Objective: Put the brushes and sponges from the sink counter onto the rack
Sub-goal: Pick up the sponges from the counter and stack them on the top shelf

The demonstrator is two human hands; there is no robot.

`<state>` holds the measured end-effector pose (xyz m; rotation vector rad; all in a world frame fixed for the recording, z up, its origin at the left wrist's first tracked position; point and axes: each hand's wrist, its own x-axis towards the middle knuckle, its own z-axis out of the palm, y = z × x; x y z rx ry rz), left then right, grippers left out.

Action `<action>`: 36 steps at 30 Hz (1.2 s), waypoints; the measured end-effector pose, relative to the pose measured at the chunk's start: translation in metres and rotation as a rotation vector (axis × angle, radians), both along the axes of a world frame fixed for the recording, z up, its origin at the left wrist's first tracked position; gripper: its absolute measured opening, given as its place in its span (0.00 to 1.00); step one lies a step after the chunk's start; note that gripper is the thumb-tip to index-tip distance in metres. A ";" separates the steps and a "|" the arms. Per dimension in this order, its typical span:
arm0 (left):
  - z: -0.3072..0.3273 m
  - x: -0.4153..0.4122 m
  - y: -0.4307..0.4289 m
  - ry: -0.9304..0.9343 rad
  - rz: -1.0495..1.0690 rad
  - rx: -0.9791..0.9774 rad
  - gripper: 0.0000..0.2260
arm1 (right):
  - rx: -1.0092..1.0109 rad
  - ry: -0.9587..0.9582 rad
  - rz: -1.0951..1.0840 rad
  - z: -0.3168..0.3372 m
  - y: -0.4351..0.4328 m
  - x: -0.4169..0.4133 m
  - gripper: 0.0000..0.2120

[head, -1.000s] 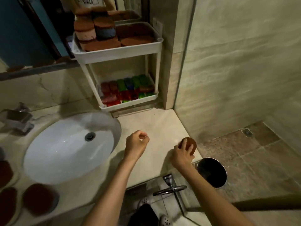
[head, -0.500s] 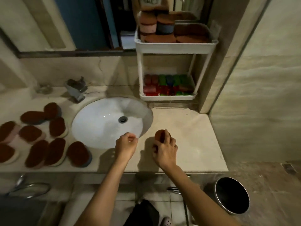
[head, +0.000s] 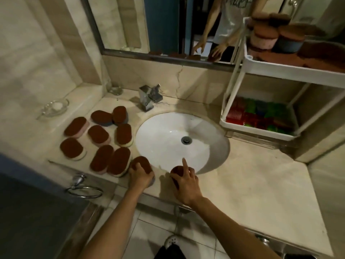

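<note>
Since the previous second your left hand (head: 140, 177), then an empty fist, had closed over an oval sponge (head: 141, 165) at the basin's (head: 168, 139) seven o'clock. Your right hand (head: 186, 186) carried its sponge (head: 177, 170) across, forefinger extended. Nine rough-topped, soft-backed sponges (head: 99, 135) remained at nine o'clock; the white plastic rack (head: 261, 70) stood at two o'clock.

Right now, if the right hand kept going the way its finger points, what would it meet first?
Probably the sink. The right hand, holding a sponge, points its index finger up-frame over the basin rim, roughly toward the drain. Depth is unclear.
</note>
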<state>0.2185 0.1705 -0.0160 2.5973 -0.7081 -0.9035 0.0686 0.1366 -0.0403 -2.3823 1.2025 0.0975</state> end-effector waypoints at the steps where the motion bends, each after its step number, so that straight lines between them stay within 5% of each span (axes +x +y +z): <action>1: -0.003 0.002 -0.002 -0.001 -0.016 0.028 0.35 | 0.016 0.033 0.018 -0.003 -0.001 0.002 0.27; 10: -0.022 0.015 -0.019 -0.090 -0.084 0.093 0.42 | 0.121 0.176 -0.081 -0.011 -0.018 0.013 0.29; 17: 0.022 0.020 -0.054 -0.112 -0.237 -0.062 0.34 | 0.067 -0.005 -0.262 0.012 -0.052 0.020 0.25; 21: 0.084 0.004 -0.092 -0.096 -0.375 -0.296 0.22 | -0.066 -0.223 -0.446 0.075 -0.086 0.005 0.26; 25: 0.147 -0.024 -0.127 -0.088 -0.532 -0.520 0.23 | -0.160 -0.385 -0.597 0.151 -0.116 -0.031 0.24; 36: 0.265 -0.128 -0.218 -0.168 -1.008 -0.820 0.20 | -0.411 -0.422 -0.677 0.291 -0.175 -0.155 0.17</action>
